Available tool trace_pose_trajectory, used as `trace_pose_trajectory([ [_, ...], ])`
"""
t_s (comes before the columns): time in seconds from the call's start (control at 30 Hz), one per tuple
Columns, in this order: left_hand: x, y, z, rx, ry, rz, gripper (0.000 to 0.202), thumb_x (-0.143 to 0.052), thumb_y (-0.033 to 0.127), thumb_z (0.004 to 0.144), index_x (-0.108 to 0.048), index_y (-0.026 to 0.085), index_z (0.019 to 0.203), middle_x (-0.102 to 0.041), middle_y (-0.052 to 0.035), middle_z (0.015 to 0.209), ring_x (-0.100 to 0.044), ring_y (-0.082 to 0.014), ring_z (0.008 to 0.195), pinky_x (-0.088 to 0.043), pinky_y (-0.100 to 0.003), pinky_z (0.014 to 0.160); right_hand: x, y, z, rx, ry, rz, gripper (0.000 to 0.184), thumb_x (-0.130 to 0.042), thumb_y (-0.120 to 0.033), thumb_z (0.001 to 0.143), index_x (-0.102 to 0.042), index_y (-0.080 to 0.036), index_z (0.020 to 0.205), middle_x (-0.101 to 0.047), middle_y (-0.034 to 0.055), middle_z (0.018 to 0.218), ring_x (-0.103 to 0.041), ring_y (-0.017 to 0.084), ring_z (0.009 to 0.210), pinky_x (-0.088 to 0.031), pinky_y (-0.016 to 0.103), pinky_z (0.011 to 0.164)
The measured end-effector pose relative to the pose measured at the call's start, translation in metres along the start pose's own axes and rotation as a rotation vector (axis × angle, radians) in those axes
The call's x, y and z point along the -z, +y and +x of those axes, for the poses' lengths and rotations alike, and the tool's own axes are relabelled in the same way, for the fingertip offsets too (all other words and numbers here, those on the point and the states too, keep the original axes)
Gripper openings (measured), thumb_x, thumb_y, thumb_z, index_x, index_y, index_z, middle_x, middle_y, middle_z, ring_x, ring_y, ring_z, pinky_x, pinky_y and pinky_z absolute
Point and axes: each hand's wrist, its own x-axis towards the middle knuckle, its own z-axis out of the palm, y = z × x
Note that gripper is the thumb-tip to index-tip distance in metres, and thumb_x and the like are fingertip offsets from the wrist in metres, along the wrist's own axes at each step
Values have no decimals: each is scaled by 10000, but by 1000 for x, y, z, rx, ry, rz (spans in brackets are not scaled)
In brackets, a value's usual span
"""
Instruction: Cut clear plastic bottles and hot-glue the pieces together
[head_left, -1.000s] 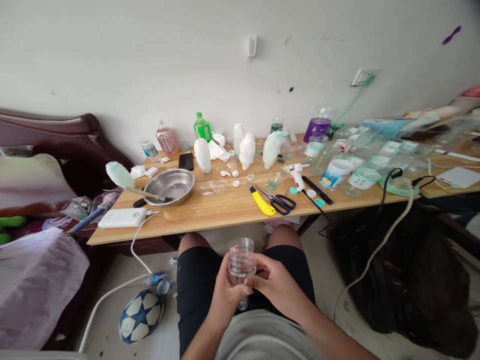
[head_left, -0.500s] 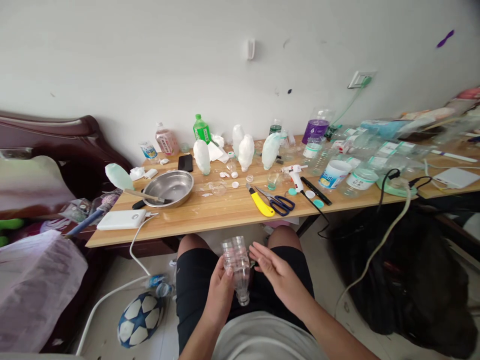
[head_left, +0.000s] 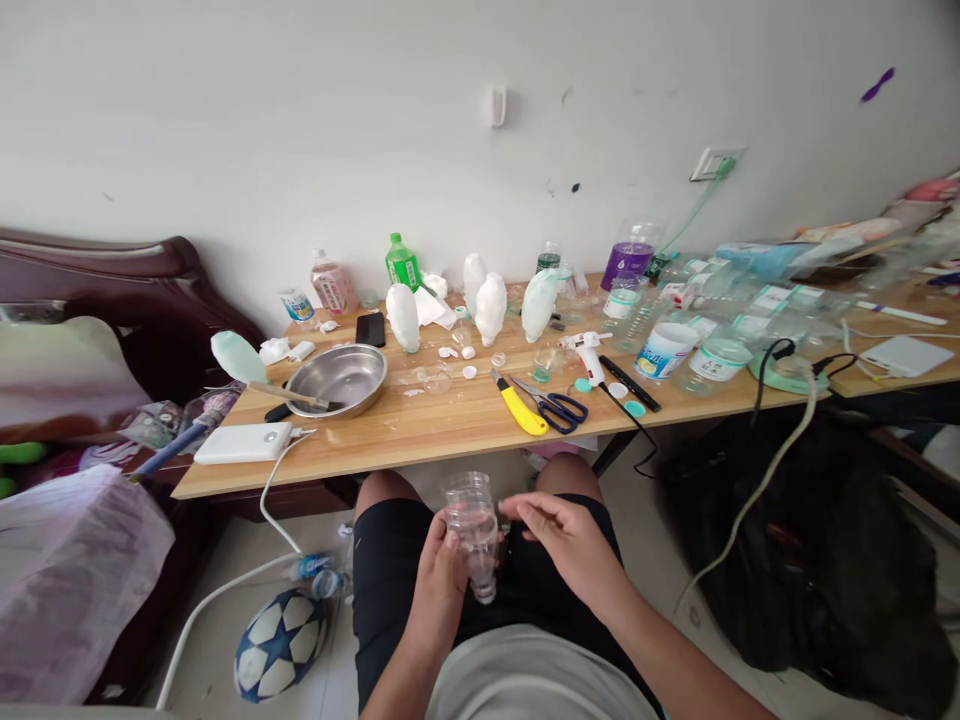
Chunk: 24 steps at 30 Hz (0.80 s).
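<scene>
Above my lap, my left hand (head_left: 441, 572) is wrapped round a clear plastic bottle (head_left: 474, 525), its neck pointing down toward me and its wide end toward the table. My right hand (head_left: 561, 535) hovers just right of the bottle, fingers stretched out and a little bent, with nothing visible in it. A small gap shows between its fingertips and the bottle. Beyond my knees, on the wooden table (head_left: 405, 440), lie a yellow utility knife (head_left: 519, 402), dark blue-handled scissors (head_left: 559, 405) and a white glue gun (head_left: 590, 357).
A metal bowl (head_left: 341, 378) with a brush (head_left: 289, 394) and a white power bank (head_left: 244, 442) occupy the table's left. Several white-coated bottle shapes (head_left: 491, 308) stand mid-table. Clear bottles (head_left: 716, 362) crowd the right. A ball (head_left: 281, 645) and a black bag (head_left: 802, 560) rest on the floor.
The bottle has turned slightly in my left hand. My right hand has shifted a little, its fingers now bent more beside the bottle. The table things have stayed put.
</scene>
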Motion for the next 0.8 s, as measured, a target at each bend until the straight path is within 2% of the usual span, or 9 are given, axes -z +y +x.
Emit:
trace_pose_trajectory([
  [0.07,1,-2,-1,9,-5,56,457,-542,541,899,-582,180,1177,-701,-120,1084,-682,-201,792,-528,-286,626,-6,1,-2,61,15,21,602,-682,-570,802,-603,-235,1296,-599,122,1358,-537,287,1267,-474,419,1005],
  [0.13,2,-7,-2,-1,-26,121,561,-550,609,866,-549,184,1233,-707,-111,1034,-648,-166,652,-511,-271,540,-15,1,-5,82,-69,67,709,-756,-535,748,-540,-244,1358,-565,112,1396,-533,276,1267,-448,415,1038],
  [0.23,-1,-14,-3,-15,-47,136,706,-740,635,686,-503,221,1206,-703,-37,849,-571,-119,487,-455,-229,426,-23,-2,-6,41,-243,202,653,-759,-545,737,-607,-210,1277,-702,92,1163,-674,243,966,-552,359,825],
  [0.3,-5,-13,-4,28,-49,81,665,-780,601,662,-504,221,1133,-686,-9,781,-580,-117,472,-423,-198,399,-20,-3,-5,-5,-295,252,608,-730,-567,755,-646,-195,1228,-739,67,1000,-674,202,748,-553,313,649],
  [0.43,-13,-4,-5,212,-73,-81,582,-532,684,832,-592,145,1044,-715,-107,868,-664,-170,580,-442,-210,427,-1,1,0,-67,-121,153,491,-697,-605,764,-742,-175,997,-743,61,835,-681,215,741,-552,338,710],
  [0.53,-17,1,-3,263,-64,-126,615,-496,660,868,-636,117,1118,-721,-152,983,-687,-197,703,-494,-240,503,3,4,0,-38,-56,195,603,-681,-661,748,-693,-188,1123,-735,111,1025,-675,258,970,-530,382,867],
  [0.63,-19,1,-4,237,-52,-55,544,-508,597,899,-640,137,1158,-730,-95,833,-641,-151,620,-472,-220,506,-4,4,-4,-14,-190,278,778,-741,-646,697,-541,-239,1329,-666,119,1211,-676,230,941,-564,327,737],
  [0.73,-16,-3,-10,243,-147,-36,677,-477,722,837,-648,140,1138,-655,-30,609,-537,-107,455,-395,-194,435,-12,1,-7,-94,-357,304,780,-789,-607,660,-549,-236,1303,-709,78,1083,-666,161,638,-534,268,522],
  [0.8,-12,-6,-14,264,-230,-94,773,-564,786,714,-647,146,1141,-638,-21,594,-510,-94,432,-358,-178,410,-10,-2,-7,-91,-414,294,720,-797,-596,654,-622,-190,1222,-731,66,1003,-679,176,666,-562,307,621],
])
